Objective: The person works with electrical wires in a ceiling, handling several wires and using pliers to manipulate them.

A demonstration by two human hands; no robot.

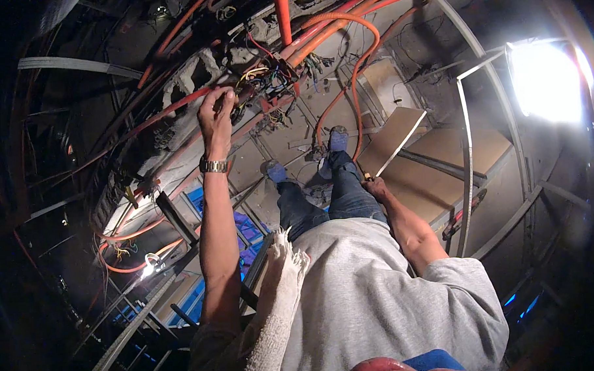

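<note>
Up at the left, my left hand is raised beside a tangle of coloured wires. Its fingers are curled and pinched together at the bundle's near side; whatever sits between them is too small to make out. A metal-band watch circles that wrist. My right hand hangs low by my right thigh, fingers closed. A small piece with a yellowish and dark end pokes out of it, the rest hidden in the palm.
Orange corrugated conduit and a red pipe run past the wires. Brown boards lie to the right. A metal frame bar stands beside them. A bright lamp glares at far right; a smaller light shines lower left.
</note>
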